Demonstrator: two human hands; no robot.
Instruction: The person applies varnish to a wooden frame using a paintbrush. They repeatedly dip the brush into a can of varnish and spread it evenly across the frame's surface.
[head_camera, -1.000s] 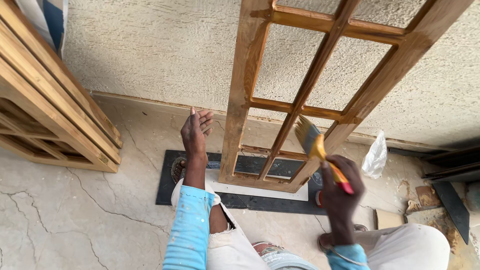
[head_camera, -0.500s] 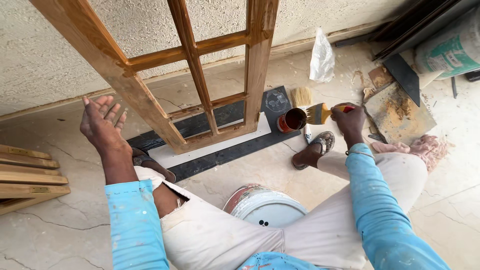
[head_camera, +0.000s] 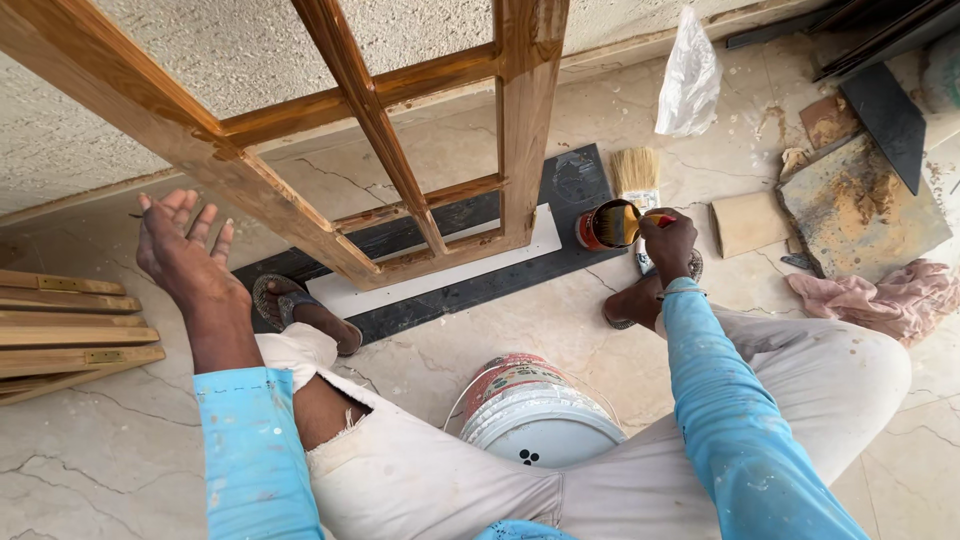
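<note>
My right hand (head_camera: 668, 240) grips a paintbrush (head_camera: 622, 222) whose bristles are down in a small open tin of brown varnish (head_camera: 598, 228) on the floor. My left hand (head_camera: 185, 250) is raised with fingers spread, holding nothing, just left of the lower rail of a varnished wooden window frame (head_camera: 370, 120) that leans against the rough wall. The frame's foot rests on a white strip over a dark board (head_camera: 470, 285). I am seated over an upturned white bucket (head_camera: 535, 420), feet in sandals.
A second, pale-bristled brush (head_camera: 638, 175) lies behind the tin. A plastic bag (head_camera: 688, 85), a sanding block (head_camera: 748, 222), dirty boards (head_camera: 860, 205) and a pink rag (head_camera: 885, 300) crowd the right. Stacked wooden frames (head_camera: 65, 335) lie at left.
My view swung down and left from the frame to the floor. My right hand brought the brush from the frame's lower rail down into the tin; my left hand stayed raised and spread.
</note>
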